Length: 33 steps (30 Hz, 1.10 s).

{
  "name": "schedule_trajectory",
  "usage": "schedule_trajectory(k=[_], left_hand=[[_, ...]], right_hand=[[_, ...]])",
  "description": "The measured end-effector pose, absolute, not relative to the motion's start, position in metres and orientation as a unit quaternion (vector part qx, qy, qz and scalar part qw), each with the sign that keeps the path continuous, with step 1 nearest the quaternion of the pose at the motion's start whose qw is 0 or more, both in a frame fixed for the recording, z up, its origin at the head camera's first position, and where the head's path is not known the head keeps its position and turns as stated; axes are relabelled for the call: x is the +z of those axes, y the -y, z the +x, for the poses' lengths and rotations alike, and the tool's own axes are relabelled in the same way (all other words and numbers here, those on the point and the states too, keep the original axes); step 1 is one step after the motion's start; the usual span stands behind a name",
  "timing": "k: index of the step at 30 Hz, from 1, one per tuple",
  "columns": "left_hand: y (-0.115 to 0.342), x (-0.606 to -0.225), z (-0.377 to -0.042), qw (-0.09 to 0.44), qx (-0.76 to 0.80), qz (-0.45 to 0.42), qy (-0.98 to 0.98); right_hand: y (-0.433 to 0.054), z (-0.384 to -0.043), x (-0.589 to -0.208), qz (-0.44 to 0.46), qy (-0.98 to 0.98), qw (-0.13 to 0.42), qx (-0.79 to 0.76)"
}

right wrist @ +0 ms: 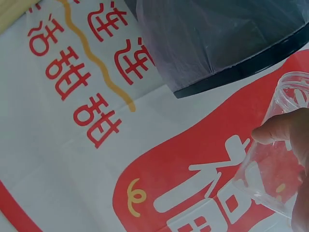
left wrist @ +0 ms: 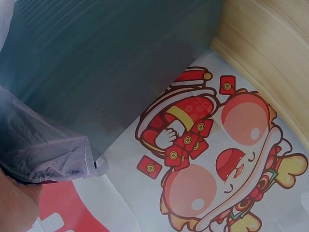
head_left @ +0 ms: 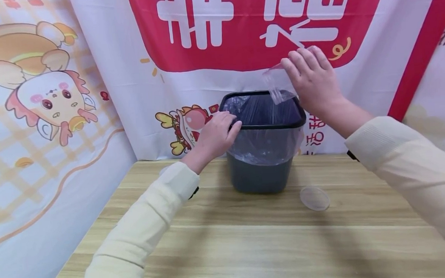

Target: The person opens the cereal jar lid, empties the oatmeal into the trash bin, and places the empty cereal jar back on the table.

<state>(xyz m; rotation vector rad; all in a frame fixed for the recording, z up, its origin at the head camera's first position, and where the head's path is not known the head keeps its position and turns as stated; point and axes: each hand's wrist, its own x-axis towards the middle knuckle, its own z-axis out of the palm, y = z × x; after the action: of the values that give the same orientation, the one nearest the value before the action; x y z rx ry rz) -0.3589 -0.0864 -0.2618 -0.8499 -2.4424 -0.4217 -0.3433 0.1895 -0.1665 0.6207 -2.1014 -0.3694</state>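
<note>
A dark grey trash can point(head_left: 261, 177) lined with a clear plastic bag point(head_left: 266, 147) stands on the table against the backdrop. At its left rim, my left hand point(head_left: 216, 133) grips the edge, thumb toward the front; only a bit of that hand point(left wrist: 17, 205) shows in the left wrist view. Above the right side of the opening, my right hand point(head_left: 314, 80) holds a clear plastic jar point(head_left: 274, 84), tipped mouth-down toward the can. The right wrist view shows the jar's threaded neck point(right wrist: 292, 82) facing the can and my thumb against its side.
A round clear lid point(head_left: 315, 198) lies on the wooden table point(head_left: 229, 249), right of the can. Part of another clear item point(head_left: 163, 171) shows behind my left sleeve. A printed red-and-white cloth point(head_left: 203, 78) hangs behind the can, and a patterned cloth point(head_left: 94, 164) hangs at left.
</note>
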Motion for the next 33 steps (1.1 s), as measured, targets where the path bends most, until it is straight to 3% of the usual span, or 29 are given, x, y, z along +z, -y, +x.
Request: schedule_trajectory(k=[18,33], left_hand=[[0.087,-0.262,-0.358,0.251,-0.161,-0.314,0.901],[0.086,-0.262,-0.359,0.252,-0.154,-0.313,0.903]], right_hand=[[-0.212,-0.335,-0.181,0.144,0.901,0.395,0.109],[-0.255,-0.322,-0.201,0.04,0.912,0.301,0.275]])
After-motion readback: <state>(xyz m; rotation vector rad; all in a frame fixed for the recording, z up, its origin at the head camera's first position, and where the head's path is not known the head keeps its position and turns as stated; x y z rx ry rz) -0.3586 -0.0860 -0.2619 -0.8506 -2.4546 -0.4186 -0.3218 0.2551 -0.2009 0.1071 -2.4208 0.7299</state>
